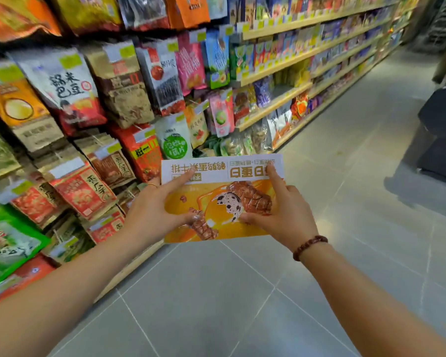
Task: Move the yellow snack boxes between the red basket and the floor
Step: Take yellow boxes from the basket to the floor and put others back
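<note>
A flat yellow snack box (220, 191) with a white band of upside-down gold lettering and a picture of a speckled egg is held up in front of me, above the grey tiled floor. My left hand (155, 210) grips its left side, thumb on the front and index finger stretched along the white band. My right hand (281, 215) grips the right side the same way; a brown bead bracelet sits on that wrist. No red basket is in view.
Shelves (276, 104) packed with hanging and stacked snack bags run along the left and recede to the back right. Grey floor tiles (216, 300) fill the aisle below my arms. Dark crates or bins (440, 135) stand at the right edge.
</note>
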The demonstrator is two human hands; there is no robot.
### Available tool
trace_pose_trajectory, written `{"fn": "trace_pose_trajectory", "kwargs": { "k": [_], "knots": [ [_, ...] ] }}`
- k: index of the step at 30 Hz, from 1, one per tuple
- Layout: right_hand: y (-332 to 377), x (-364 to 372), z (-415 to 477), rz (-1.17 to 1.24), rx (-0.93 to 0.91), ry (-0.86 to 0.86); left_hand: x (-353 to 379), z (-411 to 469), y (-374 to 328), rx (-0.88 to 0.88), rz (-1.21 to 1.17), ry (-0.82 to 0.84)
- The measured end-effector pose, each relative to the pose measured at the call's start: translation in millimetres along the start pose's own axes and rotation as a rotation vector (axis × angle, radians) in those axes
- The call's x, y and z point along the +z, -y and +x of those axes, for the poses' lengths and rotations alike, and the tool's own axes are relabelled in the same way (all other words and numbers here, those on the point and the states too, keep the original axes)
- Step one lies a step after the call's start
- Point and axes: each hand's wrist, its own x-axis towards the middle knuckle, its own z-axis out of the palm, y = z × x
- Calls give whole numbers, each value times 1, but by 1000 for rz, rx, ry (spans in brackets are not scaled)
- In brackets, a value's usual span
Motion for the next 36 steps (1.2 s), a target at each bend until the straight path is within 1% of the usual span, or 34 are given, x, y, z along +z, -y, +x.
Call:
{"fn": "trace_pose_trajectory", "kwargs": {
  "k": [4,8,11,15,20,23,26,33,36],
  "knots": [
    [31,-37,4,14,-121,-14,-42,-9,-33,-47,64,-96],
    [54,-58,15,10,-244,6,-67,-18,-51,-75,55,-170],
    [73,-62,21,11,-325,19,-84,-28,-56,-127,68,-238],
    [103,-49,24,6,-440,59,-107,-52,-43,-209,97,-319],
    [156,-1,23,0,-562,148,-143,-92,-2,-323,151,-403],
    [203,42,18,31,-621,229,-176,-122,37,-407,176,-450],
    [256,89,6,39,-699,282,-212,-157,77,-447,182,-508],
    [359,185,-36,43,-811,380,-286,-237,163,-576,220,-537],
    [400,222,-56,21,-881,457,-306,-277,195,-651,190,-588]
  ]
}}
